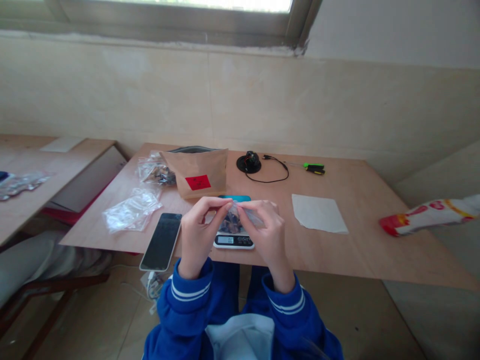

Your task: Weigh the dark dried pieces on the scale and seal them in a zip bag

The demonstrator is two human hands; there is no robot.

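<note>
My left hand (pixel 202 225) and my right hand (pixel 265 227) pinch the top edge of a small clear plastic bag (pixel 233 220) between thumbs and forefingers. Dark and brownish pieces show inside it; their kind is too small to tell. Below and behind the bag is a white digital scale (pixel 234 245) whose display reads 0.0. A blue patch shows at the scale's far end. Beyond my hands stands a brown paper pouch (pixel 204 172) with a red label and its top gaping. To the left of my left hand lies a phone (pixel 162 242) with a dark screen.
Clear plastic bags (pixel 131 210) lie at the left, near a filled bag (pixel 159 172). A black round device (pixel 249 162) with a cable, a green-black tool (pixel 314 167) and white paper (pixel 318 214) occupy the back and right. A red-white packet (pixel 427 215) lies far right.
</note>
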